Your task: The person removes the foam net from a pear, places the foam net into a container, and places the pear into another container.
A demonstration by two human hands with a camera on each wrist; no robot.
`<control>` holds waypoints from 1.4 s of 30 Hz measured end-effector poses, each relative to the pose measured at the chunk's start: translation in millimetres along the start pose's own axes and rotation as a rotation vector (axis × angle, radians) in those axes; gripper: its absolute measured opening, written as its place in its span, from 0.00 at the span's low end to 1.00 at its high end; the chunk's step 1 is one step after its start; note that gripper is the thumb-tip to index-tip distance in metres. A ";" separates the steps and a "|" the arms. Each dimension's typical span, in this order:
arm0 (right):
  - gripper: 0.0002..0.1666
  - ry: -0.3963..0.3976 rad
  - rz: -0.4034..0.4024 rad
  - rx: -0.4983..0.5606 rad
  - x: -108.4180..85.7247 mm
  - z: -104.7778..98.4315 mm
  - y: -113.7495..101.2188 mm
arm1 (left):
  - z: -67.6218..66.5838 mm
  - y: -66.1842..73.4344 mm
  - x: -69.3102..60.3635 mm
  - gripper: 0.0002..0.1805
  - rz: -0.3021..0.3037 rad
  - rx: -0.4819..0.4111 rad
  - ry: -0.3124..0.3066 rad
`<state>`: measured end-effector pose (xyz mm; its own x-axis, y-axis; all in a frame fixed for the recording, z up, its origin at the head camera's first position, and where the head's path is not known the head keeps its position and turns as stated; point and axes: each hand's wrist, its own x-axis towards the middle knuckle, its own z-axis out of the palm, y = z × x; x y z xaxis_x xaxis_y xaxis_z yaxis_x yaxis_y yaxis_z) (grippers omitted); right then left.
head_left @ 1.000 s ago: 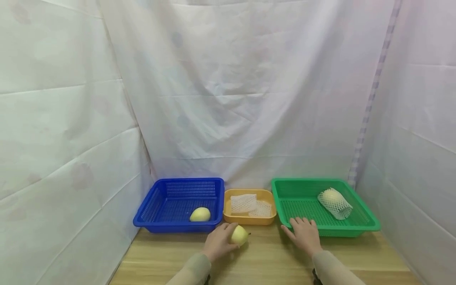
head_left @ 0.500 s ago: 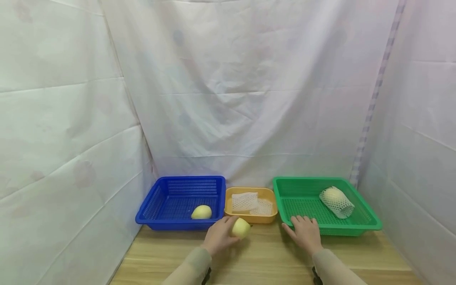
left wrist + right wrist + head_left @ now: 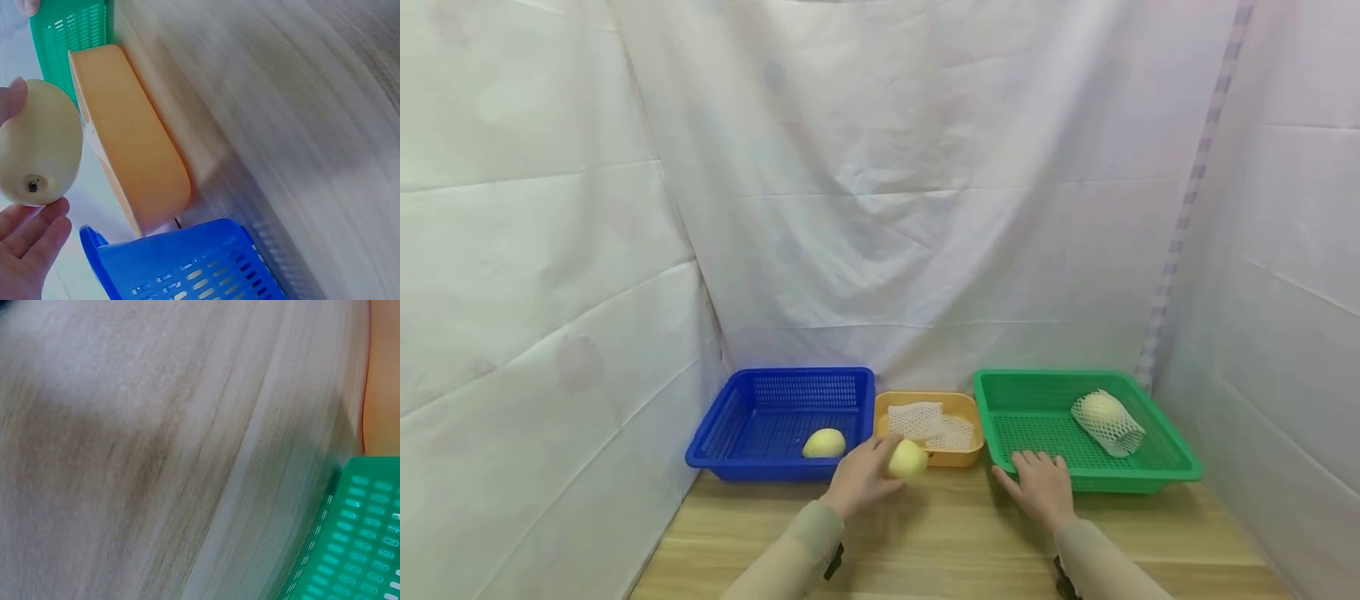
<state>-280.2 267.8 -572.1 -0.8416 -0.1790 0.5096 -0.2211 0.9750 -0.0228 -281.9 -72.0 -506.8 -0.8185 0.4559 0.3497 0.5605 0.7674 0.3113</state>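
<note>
My left hand (image 3: pixel 861 479) grips a pale yellow pear (image 3: pixel 908 460), thumb and fingers on opposite sides of it. The pear is raised off the table in front of the small orange tray (image 3: pixel 957 459); the left wrist view shows its dimpled end facing the camera. Two white foam net sleeves (image 3: pixel 916 422) lie in that tray. My right hand (image 3: pixel 1043 492) rests with its fingers at the front rim of the green basket (image 3: pixel 1120 480), holding nothing visible. Inside the green basket lies another pear in a foam net (image 3: pixel 1105 417). The right wrist view does not show the right hand.
On the left stands a blue basket (image 3: pixel 767 472) with a bare pear (image 3: pixel 824 443) near its front wall. The two baskets and the tray form a row at the back of the wooden table (image 3: pixel 955 542). White cloth hangs behind and on both sides.
My left hand has lifted the pear off the table and carried it a little forward toward the orange tray. My right hand has stayed at the green basket's rim.
</note>
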 end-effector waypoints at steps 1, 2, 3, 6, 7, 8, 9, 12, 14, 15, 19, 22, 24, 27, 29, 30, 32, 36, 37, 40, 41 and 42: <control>0.24 0.004 0.002 0.000 0.9 0.2 -0.5 | -1.7 0.0 1.4 0.40 -0.001 0.003 -0.002; 0.24 0.011 0.003 0.004 1.6 0.4 -1.0 | -3.6 0.1 2.6 0.40 -0.002 0.001 -0.003; 0.24 0.017 0.002 0.007 2.4 0.5 -1.5 | -5.0 0.0 3.8 0.40 -0.002 0.003 -0.004; 0.25 0.019 0.008 0.008 4.0 0.4 -2.4 | -8.9 -0.7 7.6 0.40 0.009 0.008 0.000; 0.25 0.011 0.014 0.007 4.2 0.5 -2.4 | -10.1 -1.0 9.1 0.41 0.015 0.007 0.003; 0.26 0.001 0.021 0.005 4.3 0.4 -2.4 | -11.1 -1.2 10.6 0.41 0.024 0.007 0.007; 0.26 -0.016 0.031 0.004 4.2 0.4 -2.4 | -12.0 -1.5 12.1 0.40 0.034 0.010 0.010; 0.27 -0.055 0.063 0.005 3.0 0.8 -2.1 | -14.3 -2.9 16.2 0.40 0.058 0.019 0.015; 0.27 -0.066 0.072 0.007 3.0 0.3 -0.9 | -15.1 -3.2 18.3 0.40 0.056 0.020 0.016; 0.28 -0.071 0.073 0.007 2.8 0.3 -0.4 | -15.4 -3.7 18.8 0.40 0.049 0.023 0.014; 0.31 -0.080 0.066 0.003 2.4 1.3 0.6 | -17.1 -6.3 19.2 0.40 0.013 0.015 0.017; 0.32 -0.080 0.066 0.002 3.5 2.2 0.9 | -19.7 -8.9 20.0 0.41 0.008 0.011 0.032; 0.32 -0.077 0.068 0.003 4.3 2.2 0.7 | -22.4 -10.3 21.1 0.41 0.011 0.012 0.043; 0.32 -0.085 0.070 0.002 3.8 2.0 0.6 | -26.4 -11.6 22.5 0.42 0.007 0.022 0.047; 0.32 -0.092 0.072 0.002 3.8 1.1 0.5 | -29.8 -12.4 25.4 0.42 0.005 0.030 0.046; 0.32 -0.094 0.074 0.002 3.8 0.8 0.5 | -31.3 -12.8 26.7 0.42 0.008 0.034 0.049; 0.32 -0.094 0.076 0.002 3.9 0.3 0.1 | -33.8 -13.9 29.2 0.42 0.009 0.046 0.050; 0.32 -0.095 0.078 0.004 4.5 -0.2 -0.5 | -38.8 -16.0 31.4 0.41 0.021 0.058 0.062; 0.32 -0.095 0.079 0.003 4.5 -0.3 -0.6 | -39.8 -16.7 31.4 0.41 0.018 0.061 0.062; 0.32 -0.095 0.079 0.004 4.6 -1.0 -1.4 | -42.4 -19.0 30.7 0.42 0.004 0.065 0.063; 0.32 -0.092 0.077 0.002 4.8 -1.4 -1.7 | -43.1 -20.1 30.3 0.42 -0.003 0.064 0.066; 0.32 -0.089 0.075 0.003 5.0 -2.0 -2.1 | -44.0 -21.3 30.1 0.43 -0.007 0.064 0.069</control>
<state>-283.0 265.1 -567.8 -0.8964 -0.1168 0.4276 -0.1573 0.9857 -0.0606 -312.8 -94.5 -464.0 -0.8107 0.4197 0.4082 0.5435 0.7987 0.2581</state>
